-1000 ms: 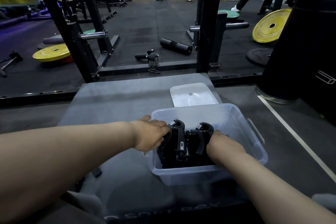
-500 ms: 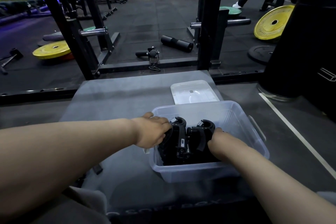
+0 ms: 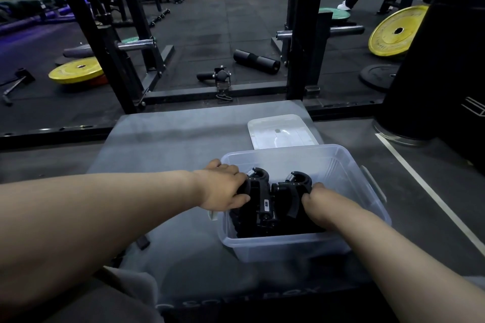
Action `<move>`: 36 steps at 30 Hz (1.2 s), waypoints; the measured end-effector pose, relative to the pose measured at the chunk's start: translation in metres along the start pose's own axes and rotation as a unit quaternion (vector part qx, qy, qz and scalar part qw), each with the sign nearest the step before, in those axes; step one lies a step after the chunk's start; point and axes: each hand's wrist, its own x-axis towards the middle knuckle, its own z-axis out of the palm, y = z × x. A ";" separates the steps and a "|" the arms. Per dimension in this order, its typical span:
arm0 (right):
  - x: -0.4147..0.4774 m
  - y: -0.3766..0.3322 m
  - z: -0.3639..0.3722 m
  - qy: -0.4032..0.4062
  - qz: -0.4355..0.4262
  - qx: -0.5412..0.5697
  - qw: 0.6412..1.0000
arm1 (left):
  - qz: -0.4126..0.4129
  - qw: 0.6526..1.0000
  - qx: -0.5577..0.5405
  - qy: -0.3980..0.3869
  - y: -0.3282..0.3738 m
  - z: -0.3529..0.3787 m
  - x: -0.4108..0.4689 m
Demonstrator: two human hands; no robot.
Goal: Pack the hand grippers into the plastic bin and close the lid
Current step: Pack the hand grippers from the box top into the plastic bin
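A clear plastic bin (image 3: 338,162) stands on a grey soft box (image 3: 168,139). Two black hand grippers with metal springs stand upright side by side in the bin's near left part. My left hand (image 3: 223,189) is closed on the left hand gripper (image 3: 259,191) over the bin's left rim. Inside the bin, my right hand (image 3: 319,204) is closed on the right hand gripper (image 3: 291,191); its fingers are partly hidden. The clear lid (image 3: 280,131) lies flat behind the bin.
A black rack frame (image 3: 301,34) stands just beyond the soft box. Yellow weight plates (image 3: 76,71) (image 3: 393,31), a black roller (image 3: 256,61) and a handle attachment (image 3: 217,76) lie on the gym floor. A large black bag (image 3: 446,60) rises at the right. People's legs show far back.
Both hands stay on the two hand grippers in the bin, settling slightly lower. The view has tilted a little.
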 end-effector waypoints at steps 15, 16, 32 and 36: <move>-0.004 -0.003 0.000 0.049 -0.003 0.007 0.999 | -0.026 0.998 -0.042 -0.049 0.009 -0.001 -0.001; -0.004 -0.003 0.003 0.073 -0.015 0.001 0.997 | -0.029 0.998 -0.038 -0.039 0.008 -0.002 -0.003; -0.030 -0.088 0.045 0.093 -0.271 -0.071 0.955 | -0.061 0.993 -0.087 -0.047 -0.030 -0.008 -0.031; -0.032 -0.119 0.055 0.071 -0.303 -0.081 0.947 | -0.078 0.988 -0.104 -0.086 -0.049 -0.005 -0.049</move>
